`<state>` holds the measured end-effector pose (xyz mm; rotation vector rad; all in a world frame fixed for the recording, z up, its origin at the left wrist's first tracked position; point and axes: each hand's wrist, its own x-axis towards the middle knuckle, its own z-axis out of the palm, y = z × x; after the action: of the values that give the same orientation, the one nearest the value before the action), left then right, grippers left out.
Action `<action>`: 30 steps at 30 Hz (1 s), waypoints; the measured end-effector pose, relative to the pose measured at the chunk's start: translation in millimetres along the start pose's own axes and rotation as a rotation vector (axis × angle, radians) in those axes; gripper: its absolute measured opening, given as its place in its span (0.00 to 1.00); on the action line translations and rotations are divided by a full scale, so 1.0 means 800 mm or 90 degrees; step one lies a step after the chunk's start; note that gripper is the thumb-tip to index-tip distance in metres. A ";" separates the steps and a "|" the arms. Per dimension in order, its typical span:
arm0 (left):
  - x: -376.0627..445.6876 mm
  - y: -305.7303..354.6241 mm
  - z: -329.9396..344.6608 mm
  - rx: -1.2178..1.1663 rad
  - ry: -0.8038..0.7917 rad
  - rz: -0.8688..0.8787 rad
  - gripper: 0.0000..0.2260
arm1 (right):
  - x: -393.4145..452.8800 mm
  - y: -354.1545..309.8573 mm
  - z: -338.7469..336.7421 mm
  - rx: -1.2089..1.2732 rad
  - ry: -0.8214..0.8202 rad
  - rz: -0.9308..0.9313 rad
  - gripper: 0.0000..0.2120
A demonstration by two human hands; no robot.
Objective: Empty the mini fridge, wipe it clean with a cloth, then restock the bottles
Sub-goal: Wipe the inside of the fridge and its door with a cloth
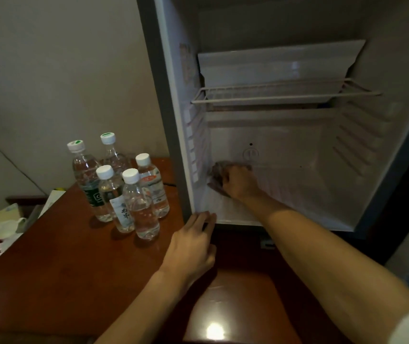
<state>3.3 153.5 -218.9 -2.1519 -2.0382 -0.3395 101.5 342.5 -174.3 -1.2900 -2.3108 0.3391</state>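
Room surroundings: plain wall, wooden desk, dim warm lighting.

A plain beige painted wall (57, 70) filled the upper left of the view, unmarked and evenly shaded. Below it stood a glossy reddish-brown wooden desk top (57, 264), whose polished surface carried one bright round light reflection (215, 330) near the bottom edge. At the far left edge of the desk lay a cluttered group of pale items, among them a white cup (6, 228); their details were too blurred to tell. The lighting was dim and warm overall.
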 end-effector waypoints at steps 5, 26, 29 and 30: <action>0.003 0.008 -0.006 0.000 -0.007 -0.018 0.30 | -0.003 0.002 0.005 -0.020 0.017 -0.010 0.17; 0.020 0.031 -0.017 -0.029 -0.052 -0.083 0.19 | -0.127 -0.017 0.010 -0.028 -0.023 0.029 0.14; 0.026 0.026 -0.005 -0.018 -0.037 -0.061 0.19 | -0.108 -0.009 0.013 -0.030 -0.009 0.017 0.15; 0.028 0.025 -0.002 -0.005 -0.031 -0.054 0.18 | -0.101 -0.006 0.015 -0.033 -0.004 0.007 0.15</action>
<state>24.3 173.5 -210.8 -2.1033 -2.1624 -0.3094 127.6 271.6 -205.0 -1.3292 -2.3318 0.2894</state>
